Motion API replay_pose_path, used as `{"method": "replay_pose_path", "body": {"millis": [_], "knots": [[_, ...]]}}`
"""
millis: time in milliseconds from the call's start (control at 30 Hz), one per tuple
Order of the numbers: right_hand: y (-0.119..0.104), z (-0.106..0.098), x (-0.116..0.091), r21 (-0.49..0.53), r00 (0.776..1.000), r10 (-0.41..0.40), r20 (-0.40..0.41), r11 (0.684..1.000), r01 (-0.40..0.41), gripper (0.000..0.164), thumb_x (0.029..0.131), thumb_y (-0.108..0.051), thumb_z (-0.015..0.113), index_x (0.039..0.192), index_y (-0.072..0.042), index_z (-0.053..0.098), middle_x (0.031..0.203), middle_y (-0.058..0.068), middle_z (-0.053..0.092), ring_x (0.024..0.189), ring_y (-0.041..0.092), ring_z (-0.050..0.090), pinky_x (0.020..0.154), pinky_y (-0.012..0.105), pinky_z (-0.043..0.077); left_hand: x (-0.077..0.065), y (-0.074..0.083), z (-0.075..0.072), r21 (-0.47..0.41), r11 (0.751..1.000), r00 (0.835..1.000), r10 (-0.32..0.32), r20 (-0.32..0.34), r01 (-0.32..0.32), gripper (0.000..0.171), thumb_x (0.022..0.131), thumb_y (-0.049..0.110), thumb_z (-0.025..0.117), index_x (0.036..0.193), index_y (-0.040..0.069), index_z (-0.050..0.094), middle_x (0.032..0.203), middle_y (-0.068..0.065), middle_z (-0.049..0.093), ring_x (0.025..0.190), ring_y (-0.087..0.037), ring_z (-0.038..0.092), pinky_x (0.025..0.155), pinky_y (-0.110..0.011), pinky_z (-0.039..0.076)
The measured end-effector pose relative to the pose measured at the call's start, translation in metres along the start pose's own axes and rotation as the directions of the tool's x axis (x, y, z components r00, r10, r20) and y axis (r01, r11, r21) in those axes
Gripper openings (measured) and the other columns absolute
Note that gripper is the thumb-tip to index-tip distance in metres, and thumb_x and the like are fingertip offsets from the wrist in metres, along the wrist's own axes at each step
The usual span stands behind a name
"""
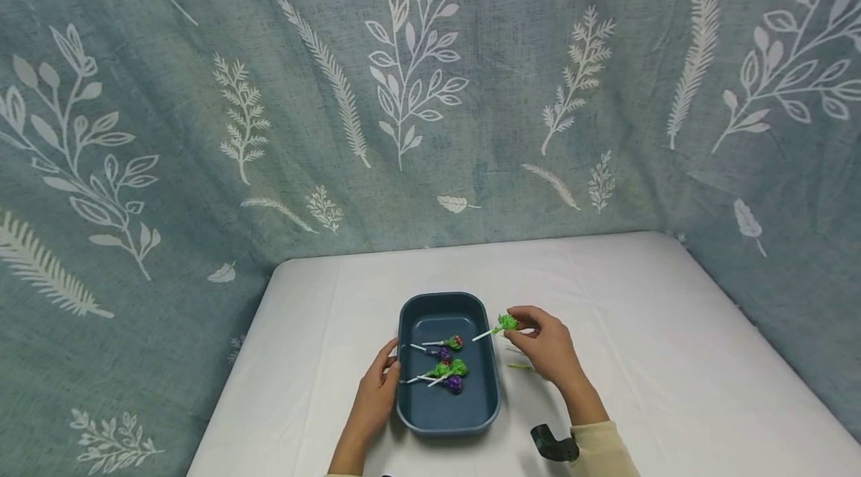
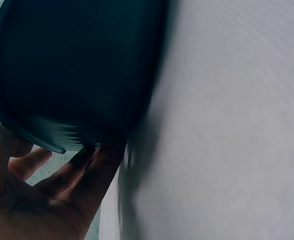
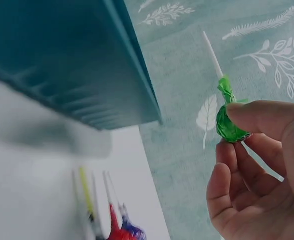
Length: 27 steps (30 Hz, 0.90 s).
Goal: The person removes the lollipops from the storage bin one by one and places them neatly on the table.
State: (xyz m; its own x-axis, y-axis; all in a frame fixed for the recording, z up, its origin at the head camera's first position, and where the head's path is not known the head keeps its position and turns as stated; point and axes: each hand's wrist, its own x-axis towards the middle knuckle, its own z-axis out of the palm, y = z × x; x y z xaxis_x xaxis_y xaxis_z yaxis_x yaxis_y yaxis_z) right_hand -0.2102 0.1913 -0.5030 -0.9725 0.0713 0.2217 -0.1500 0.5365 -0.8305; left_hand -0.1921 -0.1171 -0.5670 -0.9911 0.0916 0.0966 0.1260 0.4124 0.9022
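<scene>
1. Head: your right hand [image 1: 553, 350] pinches one green lollipop [image 1: 506, 323], lower right of centre; looks like five lollipops [image 1: 459, 367] in one tray [image 1: 440, 417], bottom centre.
2. Left wrist: left hand [image 2: 41, 200] rests loosely against it, lower left.
3. Right wrist: probably light, slick wrapper; grab the hard ball. Maybe three spares [image 3: 117, 233], lower left.

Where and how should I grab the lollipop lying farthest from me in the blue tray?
I'd pinch that lollipop by its wrapped head, coming from above and the right: the head is the bulky end and points right, its thin stick points left, and the raised walls of the tray likely make a low sideways approach awkward.
</scene>
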Motion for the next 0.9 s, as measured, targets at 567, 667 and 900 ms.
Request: {"method": "replay_pose_path", "body": {"millis": [567, 667, 900], "knots": [[0.031, -0.027, -0.043, -0.135, 0.975, 0.192, -0.112, 0.969, -0.206, 0.040, 0.088, -0.015, 0.079, 0.124, -0.002, 0.067, 0.112, 0.014, 0.072, 0.101, 0.028, 0.068, 0.085, 0.040, 0.054, -0.001, 0.002, -0.003, 0.006, 1.000, 1.000, -0.005, -0.006, 0.005, 0.044, 0.108, 0.015, 0.046, 0.152, 0.010, 0.045, 0.132, -0.026, 0.060, 0.111, -0.039, 0.066, 0.096, -0.059, 0.048], [0.040, -0.025, -0.049, -0.160, 0.970, 0.222, -0.100, 0.958, -0.236, 0.039, 0.086, -0.015, 0.080, 0.120, -0.001, 0.068, 0.106, 0.013, 0.073, 0.096, 0.027, 0.068, 0.084, 0.042, 0.054, -0.001, 0.003, -0.003, 0.008, 1.000, 1.000, -0.003, -0.011, 0.003, 0.044, 0.108, 0.015, 0.046, 0.152, 0.010, 0.045, 0.132, -0.026, 0.060, 0.112, -0.040, 0.066, 0.097, -0.060, 0.047], [0.055, -0.020, -0.063, -0.194, 0.957, 0.287, -0.040, 0.937, -0.290, 0.035, 0.083, -0.013, 0.082, 0.113, 0.001, 0.070, 0.094, 0.005, 0.072, 0.087, 0.022, 0.067, 0.080, 0.045, 0.052, -0.003, 0.002, -0.001, -0.014, 1.000, 1.000, -0.012, 0.005, 0.012, 0.044, 0.108, 0.015, 0.047, 0.152, 0.010, 0.045, 0.133, -0.027, 0.059, 0.114, -0.042, 0.065, 0.098, -0.060, 0.046]]}}
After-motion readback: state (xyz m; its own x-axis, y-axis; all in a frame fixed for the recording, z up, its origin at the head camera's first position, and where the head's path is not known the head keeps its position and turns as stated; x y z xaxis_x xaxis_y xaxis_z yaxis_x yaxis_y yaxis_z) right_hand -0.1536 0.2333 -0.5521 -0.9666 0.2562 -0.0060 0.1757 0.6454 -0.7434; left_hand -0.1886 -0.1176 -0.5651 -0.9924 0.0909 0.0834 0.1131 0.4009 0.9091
